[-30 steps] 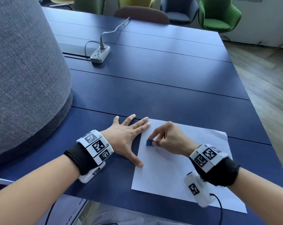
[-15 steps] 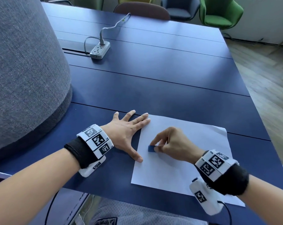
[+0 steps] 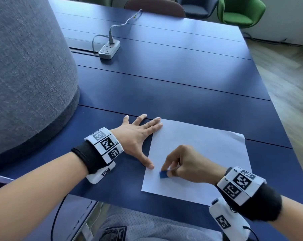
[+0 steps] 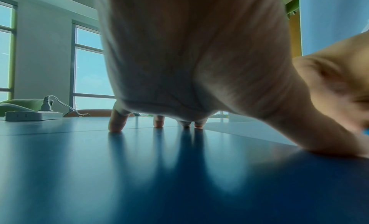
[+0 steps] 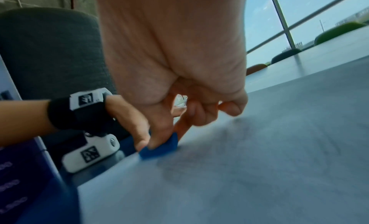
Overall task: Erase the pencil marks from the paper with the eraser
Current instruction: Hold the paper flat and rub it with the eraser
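Paper (image 3: 208,153): lay flat on blue table (image 3: 182,80), near the front edge, far right corner slightly curled. Looked clean white from the head view.

Left hand (image 3: 135,136): spread flat, fingers straight, mostly on the table beside the sheet. Pinned the sheet with fingertips on its far left corner and thumb tip on its left edge. Same bracing spot as a second before, no slip seen. Gripped nothing.

Right hand (image 3: 187,164): curled over the sheet, thumb and first fingers pinching the eraser, remaining fingers tucked under. Had travelled down the left margin over the last second, from about level with the left knuckles to just past the left thumb tip, toward the near left corner.

Eraser (image 3: 163,174): small blue block, tilted, one edge pressed on the paper just beside the left thumb, close to the left edge. Blurred in the right wrist view (image 5: 159,148), so probably mid-stroke.

Meaning for the task, as a judgement: rubbing under way, working the margin strip from far to near; upper part likely covered, near left corner likely left to do. Worth watching for the sheet buckling with the stroke so close to the thumb.

Pencil marks: couldn't be made out from the head view. Saw a grey smear beside the eraser from the right wrist; couldn't tell graphite from shadow or blur.
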`<move>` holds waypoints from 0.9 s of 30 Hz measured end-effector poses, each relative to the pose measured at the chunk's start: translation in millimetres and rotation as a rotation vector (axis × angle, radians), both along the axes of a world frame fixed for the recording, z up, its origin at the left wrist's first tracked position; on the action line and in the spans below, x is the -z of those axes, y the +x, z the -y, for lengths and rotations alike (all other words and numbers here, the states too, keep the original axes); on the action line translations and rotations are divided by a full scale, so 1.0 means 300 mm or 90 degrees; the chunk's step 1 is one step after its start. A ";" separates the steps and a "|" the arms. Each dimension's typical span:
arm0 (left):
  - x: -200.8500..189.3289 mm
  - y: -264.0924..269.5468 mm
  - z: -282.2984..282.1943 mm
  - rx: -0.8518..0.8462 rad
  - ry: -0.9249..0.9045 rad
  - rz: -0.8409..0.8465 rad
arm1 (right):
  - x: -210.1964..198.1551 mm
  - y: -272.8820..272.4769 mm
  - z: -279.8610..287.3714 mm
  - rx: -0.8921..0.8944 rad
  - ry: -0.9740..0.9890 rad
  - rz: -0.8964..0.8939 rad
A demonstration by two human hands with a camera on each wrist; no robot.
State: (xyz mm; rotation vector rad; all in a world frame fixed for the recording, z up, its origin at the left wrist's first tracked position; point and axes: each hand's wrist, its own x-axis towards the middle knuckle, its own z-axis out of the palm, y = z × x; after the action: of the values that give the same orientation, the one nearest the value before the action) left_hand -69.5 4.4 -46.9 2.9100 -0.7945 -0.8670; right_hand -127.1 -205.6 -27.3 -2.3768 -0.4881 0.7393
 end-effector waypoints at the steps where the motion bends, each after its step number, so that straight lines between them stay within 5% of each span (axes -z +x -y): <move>1: 0.000 0.000 0.000 0.000 0.001 0.000 | 0.006 0.014 0.001 0.047 0.018 0.027; 3: 0.002 0.000 0.000 -0.002 -0.001 -0.001 | 0.016 0.024 0.005 0.114 0.041 0.060; 8: 0.003 -0.001 -0.001 0.000 -0.004 0.000 | -0.007 -0.001 -0.009 0.024 0.000 -0.021; 15: 0.000 0.001 0.002 -0.004 -0.003 0.000 | 0.014 0.233 -0.026 0.246 0.061 0.110; 21: 0.001 0.002 0.001 -0.001 -0.006 -0.003 | 0.005 0.141 -0.043 0.094 0.027 -0.021; 27: -0.002 0.002 0.000 -0.005 -0.021 0.002 | 0.029 0.276 -0.049 0.298 0.075 0.104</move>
State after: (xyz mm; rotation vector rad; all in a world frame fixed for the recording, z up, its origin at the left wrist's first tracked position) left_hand -68.8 4.4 -46.2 2.8840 -0.7899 -0.8410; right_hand -44.3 -190.9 -36.0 -2.3213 -0.0283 0.2991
